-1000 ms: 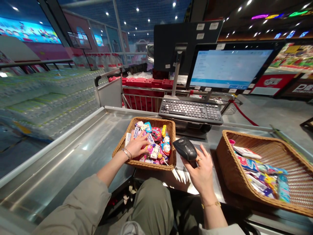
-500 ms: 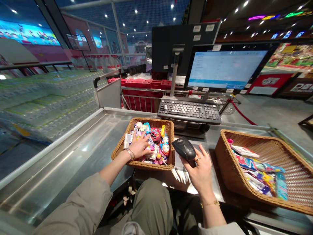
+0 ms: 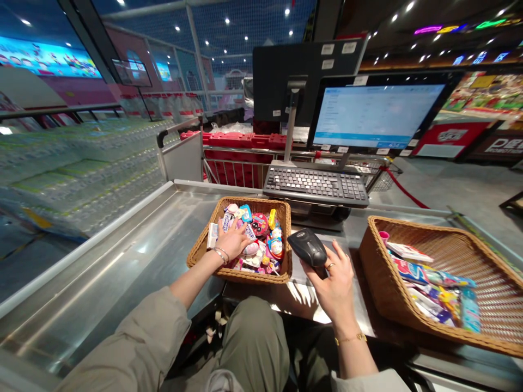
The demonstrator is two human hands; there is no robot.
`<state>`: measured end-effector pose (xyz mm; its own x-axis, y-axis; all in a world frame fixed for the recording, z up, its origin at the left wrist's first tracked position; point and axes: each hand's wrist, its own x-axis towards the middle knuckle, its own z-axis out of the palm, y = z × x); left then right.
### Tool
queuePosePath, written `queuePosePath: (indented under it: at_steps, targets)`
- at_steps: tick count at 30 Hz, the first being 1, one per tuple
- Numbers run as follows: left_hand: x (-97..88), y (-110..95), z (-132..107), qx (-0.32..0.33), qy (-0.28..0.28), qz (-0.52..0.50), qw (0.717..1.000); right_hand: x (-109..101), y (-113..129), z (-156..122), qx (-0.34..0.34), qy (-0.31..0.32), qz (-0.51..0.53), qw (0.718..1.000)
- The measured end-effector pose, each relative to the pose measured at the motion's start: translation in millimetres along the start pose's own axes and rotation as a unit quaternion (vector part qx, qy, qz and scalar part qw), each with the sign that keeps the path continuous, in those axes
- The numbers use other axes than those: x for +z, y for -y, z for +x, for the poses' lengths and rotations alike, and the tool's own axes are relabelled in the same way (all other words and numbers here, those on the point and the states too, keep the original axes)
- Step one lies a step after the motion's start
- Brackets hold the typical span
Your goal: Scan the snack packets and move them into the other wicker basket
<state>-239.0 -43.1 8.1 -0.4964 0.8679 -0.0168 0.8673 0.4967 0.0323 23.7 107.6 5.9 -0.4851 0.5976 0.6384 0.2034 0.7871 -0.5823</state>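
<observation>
My left hand [image 3: 232,240] rests over the sweets in the left wicker basket [image 3: 196,251], fingers spread and pointing away from me. Around it lie small colourful packets, a round red pack [image 3: 260,223], a yellow pack [image 3: 272,219] and a blue-and-white figure-shaped pack [image 3: 277,247]. Part of the pile is hidden beneath my palm. A black barcode scanner [image 3: 307,246] is gripped in my right hand [image 3: 335,283], just right of that basket and above the metal counter.
A larger wicker basket [image 3: 378,288] with several packets stands at the right. Behind the scanner are a keyboard [image 3: 316,182] and a lit monitor [image 3: 376,117]. The metal counter's raised edge [image 3: 85,239] runs along the left, near stacked bottle packs [image 3: 77,174].
My left hand has shifted slightly left within the basket, and a pinkish round sweet now shows beside its thumb. My right hand and the scanner stay in place.
</observation>
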Motion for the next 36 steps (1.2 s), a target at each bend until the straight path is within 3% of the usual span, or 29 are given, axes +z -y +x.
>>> queuePosePath:
  at_steps: [10,15,22,28,32,34,36]
  targets:
    - [-8.6,-7.1,-10.2,-0.009,-0.012,0.007,1.000,-1.4,-0.5,-0.8,0.006,0.005,-0.002,1.000]
    - [-11.9,-0.1,-6.7,-0.007,-0.011,-0.003,1.000,-2.0,0.0,-0.8,0.006,0.003,-0.003,1.000]
    - [-20.3,-5.8,14.2,0.091,0.086,0.016,0.992,-0.9,-1.3,-0.5,-0.003,-0.004,-0.001,1.000]
    - [-19.7,-25.1,25.6,0.135,0.113,0.061,0.983,-1.6,-2.4,-0.7,-0.004,0.004,-0.005,1.000]
    - [-26.1,-23.1,24.9,0.138,0.133,0.071,0.979,-2.6,-3.1,-1.4,-0.005,-0.001,-0.001,1.000]
    - [-30.3,-17.4,23.0,0.118,0.114,0.042,0.985,-2.9,-3.4,-1.4,-0.005,-0.004,0.000,1.000]
    - [-32.0,-11.5,19.5,0.053,0.057,-0.019,0.997,-3.0,-3.5,-1.1,-0.005,-0.003,0.001,1.000]
